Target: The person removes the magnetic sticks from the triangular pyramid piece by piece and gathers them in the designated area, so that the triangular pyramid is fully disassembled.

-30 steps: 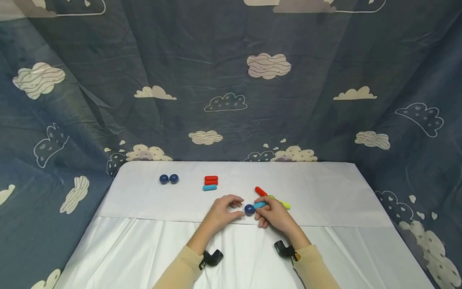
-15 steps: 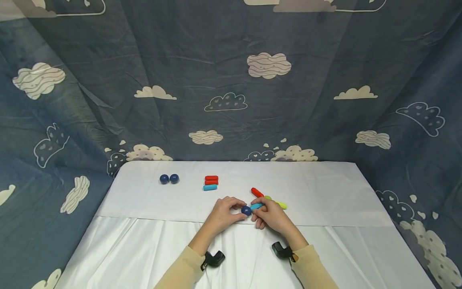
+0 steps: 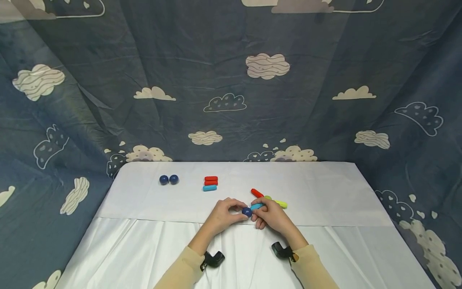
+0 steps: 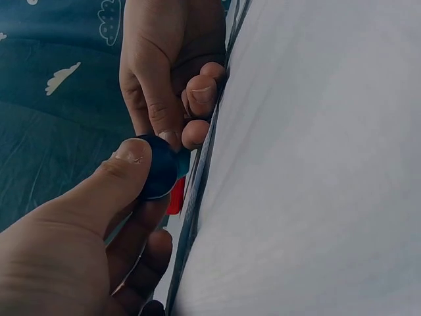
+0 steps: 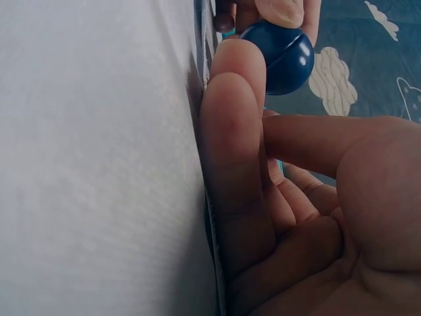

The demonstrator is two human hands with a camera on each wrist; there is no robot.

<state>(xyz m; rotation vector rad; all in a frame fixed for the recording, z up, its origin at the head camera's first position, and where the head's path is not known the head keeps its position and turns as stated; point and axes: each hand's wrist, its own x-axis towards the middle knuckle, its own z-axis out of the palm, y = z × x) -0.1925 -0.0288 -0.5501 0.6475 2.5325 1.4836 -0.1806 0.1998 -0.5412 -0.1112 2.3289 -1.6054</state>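
Note:
Between thumb and fingers my left hand point(image 3: 222, 214) pinches a dark blue ball point(image 3: 247, 212), also large in the left wrist view. My right hand point(image 3: 273, 216) pinches a light blue rod point(image 3: 257, 206), whose left end meets the ball. In the right wrist view the ball point(image 5: 279, 58) sits just beyond the right fingertips, and the rod is mostly hidden. Behind the right hand show a red rod point(image 3: 257, 193), a yellow-green piece point(image 3: 267, 197) partly covered by the fingers, and a yellow-green rod point(image 3: 281, 204). They appear linked to the held rod, though the joints are hidden.
Farther back on the white-covered table point(image 3: 144, 204), two red rods point(image 3: 211, 178) and a light blue rod point(image 3: 209, 188) lie side by side. To their left sit two dark blue balls point(image 3: 169, 179). A dark cloud-patterned curtain point(image 3: 223, 80) borders the table's back and sides.
The left hand's fingers have closed on the dark blue ball. My right hand moved slightly left with the light blue rod, and the red and yellow-green pieces shifted left with it.

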